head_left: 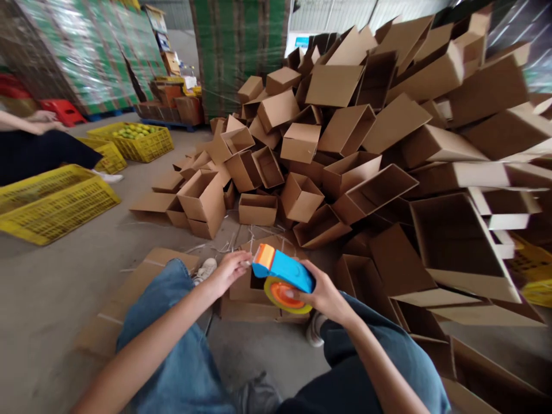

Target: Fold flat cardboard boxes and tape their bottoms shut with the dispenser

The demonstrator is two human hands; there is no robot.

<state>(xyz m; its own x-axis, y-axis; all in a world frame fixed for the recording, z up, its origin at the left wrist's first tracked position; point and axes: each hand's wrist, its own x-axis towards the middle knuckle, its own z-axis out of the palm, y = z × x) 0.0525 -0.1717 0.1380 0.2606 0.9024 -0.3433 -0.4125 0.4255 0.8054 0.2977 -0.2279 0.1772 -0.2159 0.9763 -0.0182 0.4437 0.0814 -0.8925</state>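
Light, stiff blue plastic tape dispenser (283,269) held above the person's blue denim knees (168,299), right hand (324,294) clamped around it, easy grip there; left hand (227,273) just beside its orange end, fingertips pinched together.

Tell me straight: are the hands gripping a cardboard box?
No, the left hand and right hand are holding a blue tape dispenser instead.

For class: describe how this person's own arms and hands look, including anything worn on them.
The left hand and right hand are ungloved, and the left forearm and right forearm are bare, with no sleeves, watches or bands showing.
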